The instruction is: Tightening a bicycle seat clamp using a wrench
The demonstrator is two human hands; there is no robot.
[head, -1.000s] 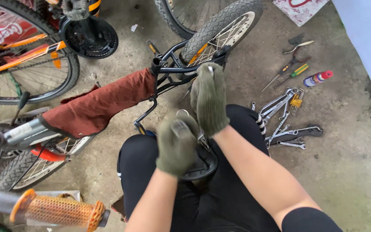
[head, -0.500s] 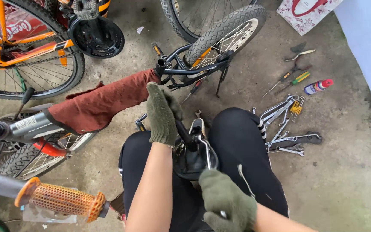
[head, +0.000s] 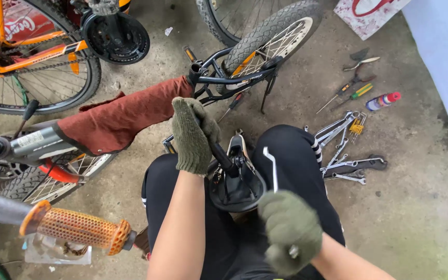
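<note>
Gloved left hand (head: 193,136) grips the crank arm (head: 223,155) of the black chainring (head: 236,187); right hand (head: 289,232) clamps a wrench (head: 273,168)

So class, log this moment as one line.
left hand: grips black seat post | right hand: holds silver metal wrench | black bicycle saddle: upside down on lap

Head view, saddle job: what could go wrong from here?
1. The right hand holds a thin metal wrench lying over the thigh; a slip could jab the leg.
2. The left hand alone grips the post above the upturned saddle between the knees; it might twist or drop.
3. Loose spanners lie on the floor beside the right knee, easy to kneel on or kick.
</note>
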